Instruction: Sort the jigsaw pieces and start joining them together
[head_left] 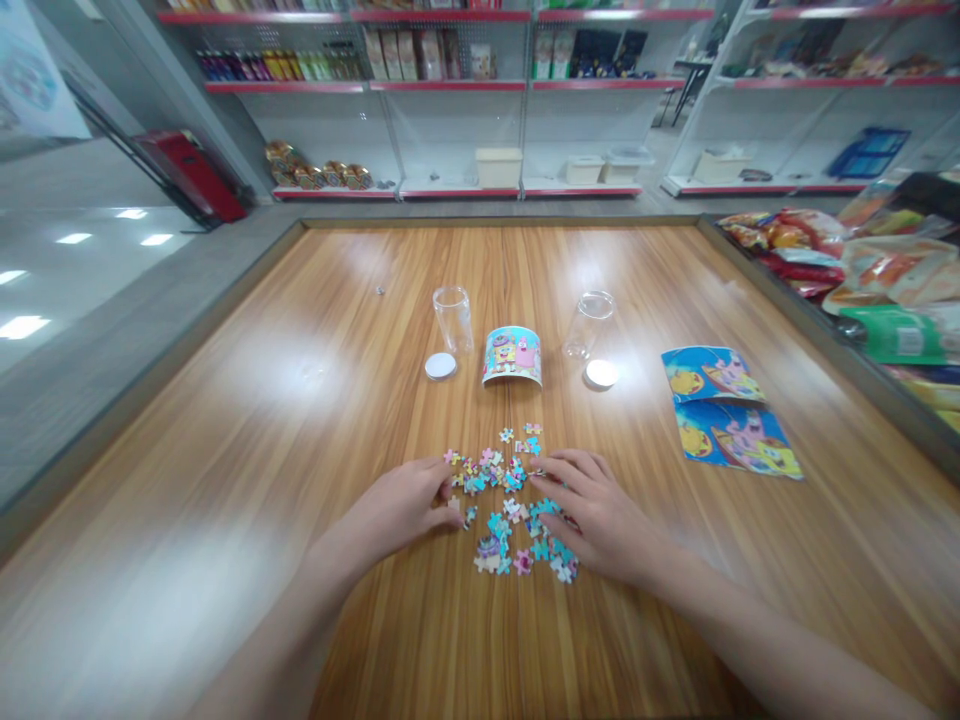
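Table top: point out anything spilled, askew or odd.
Puzzle pieces lie strewn loose between left hand and right hand. The left jar and right jar stand open, their white lids lying beside them; a curled printed label stands alone between them. Nothing looks damaged.

No text, label, brand or number is legible anywhere; the printing on the shelf goods is too blurred.

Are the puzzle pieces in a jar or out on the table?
Out. The puzzle pieces lie scattered on the table between the left hand and right hand; both clear jars look empty.
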